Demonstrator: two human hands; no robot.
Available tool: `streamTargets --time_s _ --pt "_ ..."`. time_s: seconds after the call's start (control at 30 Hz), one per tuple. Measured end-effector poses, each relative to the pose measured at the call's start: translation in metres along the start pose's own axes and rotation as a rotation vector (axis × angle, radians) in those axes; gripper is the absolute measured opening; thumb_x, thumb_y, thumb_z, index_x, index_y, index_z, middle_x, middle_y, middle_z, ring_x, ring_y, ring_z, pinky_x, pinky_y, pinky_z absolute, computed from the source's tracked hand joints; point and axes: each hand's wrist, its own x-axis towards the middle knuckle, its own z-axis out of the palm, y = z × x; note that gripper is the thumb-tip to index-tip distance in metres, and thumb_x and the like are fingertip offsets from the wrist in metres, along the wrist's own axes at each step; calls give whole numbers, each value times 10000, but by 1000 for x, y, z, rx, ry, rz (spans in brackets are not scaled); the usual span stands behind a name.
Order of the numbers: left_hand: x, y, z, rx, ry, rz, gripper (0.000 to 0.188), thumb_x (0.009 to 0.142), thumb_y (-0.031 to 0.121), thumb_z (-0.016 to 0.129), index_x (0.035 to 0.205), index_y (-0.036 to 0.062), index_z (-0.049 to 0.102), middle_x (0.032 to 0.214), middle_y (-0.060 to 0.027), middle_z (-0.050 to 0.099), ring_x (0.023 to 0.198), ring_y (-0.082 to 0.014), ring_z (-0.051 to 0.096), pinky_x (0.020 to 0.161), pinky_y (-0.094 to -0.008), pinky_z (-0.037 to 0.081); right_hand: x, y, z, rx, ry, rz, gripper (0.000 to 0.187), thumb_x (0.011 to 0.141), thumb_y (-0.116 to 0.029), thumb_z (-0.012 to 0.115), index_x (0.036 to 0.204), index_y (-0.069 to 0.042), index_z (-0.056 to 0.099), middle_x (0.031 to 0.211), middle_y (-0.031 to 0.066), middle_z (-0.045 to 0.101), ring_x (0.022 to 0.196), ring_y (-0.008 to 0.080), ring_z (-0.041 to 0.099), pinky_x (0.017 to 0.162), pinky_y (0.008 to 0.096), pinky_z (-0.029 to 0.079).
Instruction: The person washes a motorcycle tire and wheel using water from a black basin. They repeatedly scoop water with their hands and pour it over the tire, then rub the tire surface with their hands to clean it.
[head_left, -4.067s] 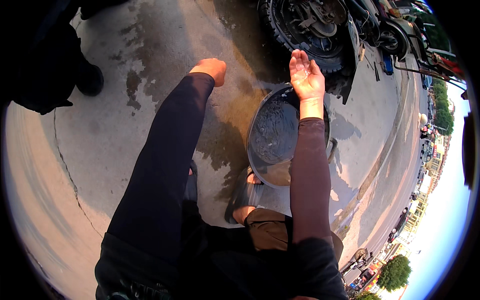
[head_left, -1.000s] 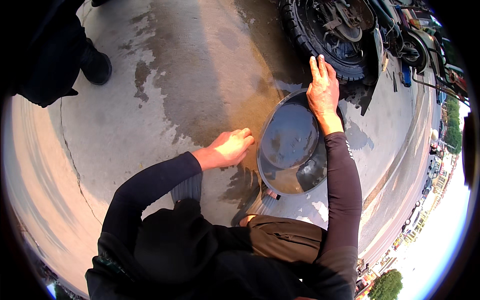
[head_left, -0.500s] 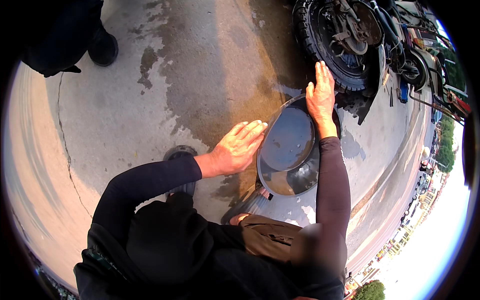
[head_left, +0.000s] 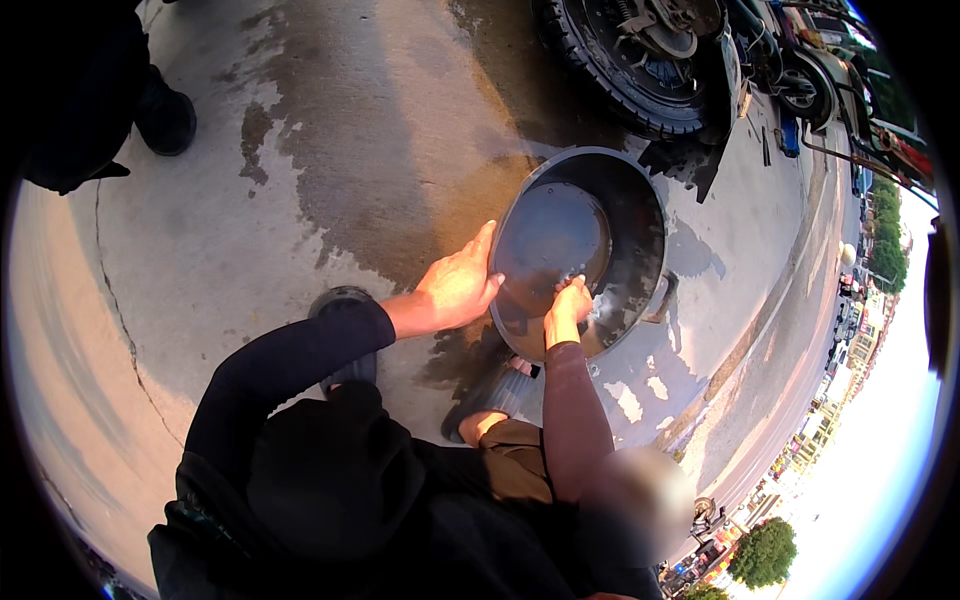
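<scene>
Leftmost, the left hand point(head_left: 455, 288) lies flat and open against the left rim of the dark round basin point(head_left: 640, 240), which sits on wet concrete floor point(head_left: 330, 150) below a motorcycle wheel point(head_left: 625, 65). Inside the basin's near edge, the right hand point(head_left: 570, 305) is curled shut, its contents hidden.

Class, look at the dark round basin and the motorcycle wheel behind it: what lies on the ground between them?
In the head view, only wet, stained concrete in shadow separates the basin from the wheel; nothing else shows in that narrow stretch.
</scene>
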Motion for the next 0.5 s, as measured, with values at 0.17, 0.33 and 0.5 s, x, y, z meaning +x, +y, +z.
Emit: streamTargets --time_s 0.17,0.33,0.5 --pt "-1 -9 6 9 64 53 758 963 261 545 1521 -39 129 1370 -327 472 1182 -470 549 1011 -501 452 -32 -44 49 1150 -830 741 267 1008 -243 517 883 -42 639 884 95 690 751 221 668 699 357 581" --pt "-1 -5 -6 28 1 -18 750 972 278 550 1524 -12 134 1385 -316 465 1175 -459 557 997 -509 456 -28 -231 97 1428 -1437 488 284 1017 -148 455 1141 33 637 1216 189 644 1130 309 624 965 423 531" --pt "2 -1 -2 49 -5 35 738 986 263 544 1523 -9 119 1391 -319 458 1136 -447 581 957 -519 472 16 -347 133 866 -1183 326 457 1056 -194 304 1393 104 384 1469 273 438 1348 477 430 1095 564 398"
